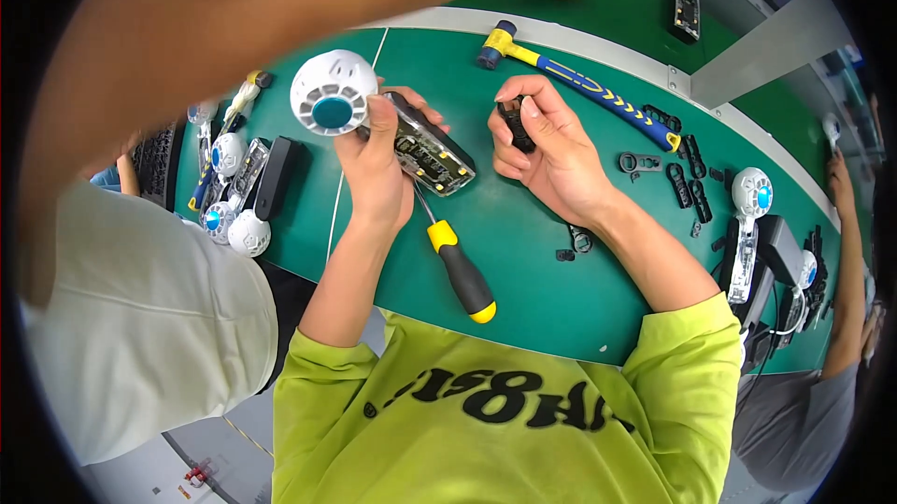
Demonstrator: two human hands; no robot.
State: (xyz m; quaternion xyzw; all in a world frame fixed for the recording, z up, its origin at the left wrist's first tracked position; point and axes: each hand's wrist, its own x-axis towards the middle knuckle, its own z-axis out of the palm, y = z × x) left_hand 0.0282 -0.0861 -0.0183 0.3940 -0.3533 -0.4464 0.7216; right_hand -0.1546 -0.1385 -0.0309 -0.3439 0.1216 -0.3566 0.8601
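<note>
My left hand [376, 168] is closed round a handheld device [434, 156] with a white ball-shaped head and a blue round centre. Its dark, partly see-through body shows a circuit board and points toward my right hand. Apart from it, my right hand [565, 149] pinches a small black plastic part [516, 124] between thumb and fingers. A yellow-and-black screwdriver [460, 266] lies below the left hand, its tip hidden near the device. Beyond the right hand rests a mallet [598, 93] with a blue-and-yellow handle.
Several black plastic pieces [679, 186] are scattered on the green table [523, 289], right of my right hand. More white-headed devices stand at the right [752, 194] and left [227, 155]. A co-worker's arm [234, 28] reaches across the upper left. A metal post [771, 51] rises at the far right.
</note>
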